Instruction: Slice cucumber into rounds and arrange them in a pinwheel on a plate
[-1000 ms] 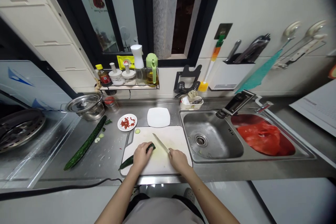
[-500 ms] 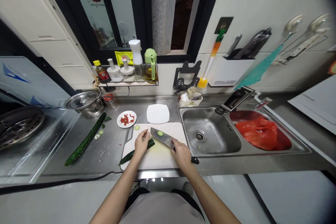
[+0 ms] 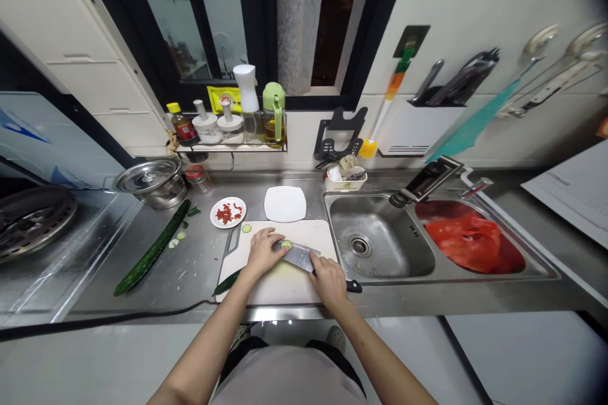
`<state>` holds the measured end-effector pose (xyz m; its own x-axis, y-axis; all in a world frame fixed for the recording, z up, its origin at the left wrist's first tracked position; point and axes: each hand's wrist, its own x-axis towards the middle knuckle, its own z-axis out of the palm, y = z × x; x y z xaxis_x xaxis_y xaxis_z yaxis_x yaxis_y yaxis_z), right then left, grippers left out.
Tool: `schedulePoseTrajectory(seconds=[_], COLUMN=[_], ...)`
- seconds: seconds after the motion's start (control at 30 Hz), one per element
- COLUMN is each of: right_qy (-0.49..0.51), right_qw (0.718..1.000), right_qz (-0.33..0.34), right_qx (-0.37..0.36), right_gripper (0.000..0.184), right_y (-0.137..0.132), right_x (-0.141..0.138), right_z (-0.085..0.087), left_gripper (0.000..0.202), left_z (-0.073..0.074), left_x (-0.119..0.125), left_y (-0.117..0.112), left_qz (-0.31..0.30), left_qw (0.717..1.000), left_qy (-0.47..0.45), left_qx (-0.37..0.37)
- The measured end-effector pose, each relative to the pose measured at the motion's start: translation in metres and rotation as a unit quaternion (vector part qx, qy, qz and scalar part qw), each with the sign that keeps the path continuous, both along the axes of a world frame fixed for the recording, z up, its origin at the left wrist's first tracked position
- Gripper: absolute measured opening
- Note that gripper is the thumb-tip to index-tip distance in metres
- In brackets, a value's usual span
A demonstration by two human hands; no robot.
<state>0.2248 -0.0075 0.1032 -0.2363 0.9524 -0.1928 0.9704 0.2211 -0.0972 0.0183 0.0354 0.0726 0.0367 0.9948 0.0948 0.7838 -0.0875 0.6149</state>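
Observation:
My right hand (image 3: 329, 278) grips a wide-bladed kitchen knife (image 3: 301, 257), its blade tilted over the white cutting board (image 3: 285, 291). A cucumber slice (image 3: 286, 244) clings to the blade near its tip. The fingers of my left hand (image 3: 266, 253) are closed in at that tip, touching the slice. Under my left hand and wrist lies a cut cucumber (image 3: 227, 282), mostly hidden. Another cucumber slice (image 3: 246, 228) rests at the board's upper left. Past my right hand a black handle end (image 3: 354, 286) sticks out; whether it belongs to this knife I cannot tell.
A whole cucumber (image 3: 152, 250) lies left, beside trimmings (image 3: 177, 239). Behind the board are a plate of chopped red pieces (image 3: 228, 212) and a white square plate (image 3: 285, 204). The sink (image 3: 380, 253) adjoins at right, with a red bag (image 3: 475, 243). A lidded pot (image 3: 154, 183) stands back left.
My left hand has moved right from above the cut cucumber to the blade's tip and the slice there. The knife has dipped slightly, and more of the cucumber is covered.

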Motion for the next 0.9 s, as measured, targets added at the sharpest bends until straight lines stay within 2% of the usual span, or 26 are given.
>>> schedulePoseTrajectory(seconds=[0.17, 0.33, 0.5, 0.6, 0.73, 0.9], right_qy=[-0.002, -0.003, -0.006, -0.009, -0.011, -0.002], right_qw=[1.000, 0.999, 0.999, 0.999, 1.000, 0.999], right_qz=[0.002, 0.000, 0.002, -0.002, -0.010, -0.027], right_qx=[0.028, 0.037, 0.033, 0.031, 0.027, 0.022], right_gripper=[0.046, 0.045, 0.044, 0.044, 0.043, 0.044], right_y=[-0.002, 0.000, 0.006, 0.009, 0.012, 0.013], right_x=[0.002, 0.003, 0.004, 0.005, 0.007, 0.011], right_z=[-0.002, -0.006, -0.007, -0.008, -0.010, -0.013], left_gripper=[0.029, 0.019, 0.009, 0.013, 0.011, 0.018], left_z=[0.002, 0.008, 0.013, 0.012, 0.005, -0.008], left_x=[0.002, 0.007, 0.018, 0.024, 0.026, 0.019], left_y=[0.003, 0.006, 0.004, 0.003, 0.004, 0.009], left_qz=[-0.033, -0.040, 0.017, 0.057, 0.095, 0.132], left_qw=[0.999, 0.998, 0.999, 0.997, 0.990, 0.974], left_qy=[-0.006, -0.032, -0.030, -0.049, -0.102, -0.177], left_qx=[-0.028, -0.021, -0.018, -0.020, -0.031, -0.039])
